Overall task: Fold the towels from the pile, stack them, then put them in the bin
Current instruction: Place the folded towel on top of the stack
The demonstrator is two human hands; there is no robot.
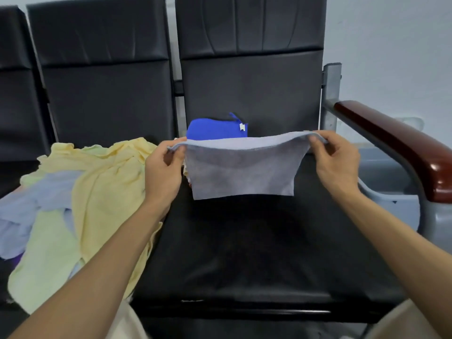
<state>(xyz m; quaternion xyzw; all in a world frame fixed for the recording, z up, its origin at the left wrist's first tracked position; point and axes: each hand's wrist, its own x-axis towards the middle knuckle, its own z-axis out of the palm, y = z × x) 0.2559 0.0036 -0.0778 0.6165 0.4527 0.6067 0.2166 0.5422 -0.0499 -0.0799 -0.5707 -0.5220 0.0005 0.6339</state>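
Pale grey towel (241, 167), doubled over, top corners pinched, hanging flat

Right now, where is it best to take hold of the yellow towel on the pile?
Probably the yellow towel at its raised, bunched top edge, beside the left hand: pinch a fold from above and the right. Lower down it lies flat over other towels, offering little to pinch.

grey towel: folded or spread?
Spread: the grey towel hangs in the air, left hand and right hand pinching its top corners above the seat. Second layer behind: cannot tell.
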